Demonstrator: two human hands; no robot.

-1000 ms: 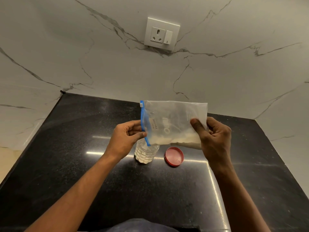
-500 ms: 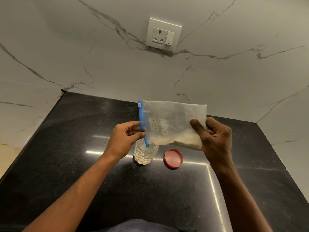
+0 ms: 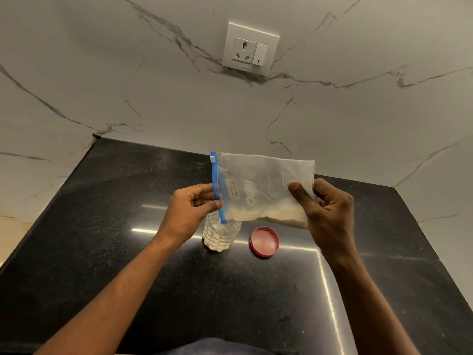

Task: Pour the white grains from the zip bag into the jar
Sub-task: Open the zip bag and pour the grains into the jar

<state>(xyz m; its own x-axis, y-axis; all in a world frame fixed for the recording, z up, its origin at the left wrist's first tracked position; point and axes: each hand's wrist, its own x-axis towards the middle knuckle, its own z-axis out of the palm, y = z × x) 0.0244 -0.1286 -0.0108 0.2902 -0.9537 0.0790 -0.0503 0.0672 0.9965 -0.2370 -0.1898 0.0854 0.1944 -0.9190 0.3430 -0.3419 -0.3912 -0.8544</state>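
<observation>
Above the tabletop (image 3: 102, 252), the left hand (image 3: 186, 213) pinches the zip bag (image 3: 263, 190) at its blue zip edge directly over the jar (image 3: 221, 234); the right hand (image 3: 330, 216) grips the bag's right end.

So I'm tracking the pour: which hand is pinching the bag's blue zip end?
The left hand: it pinches the blue zipper strip above the jar. The right hand grips the zip bag at its closed bottom end.
</observation>
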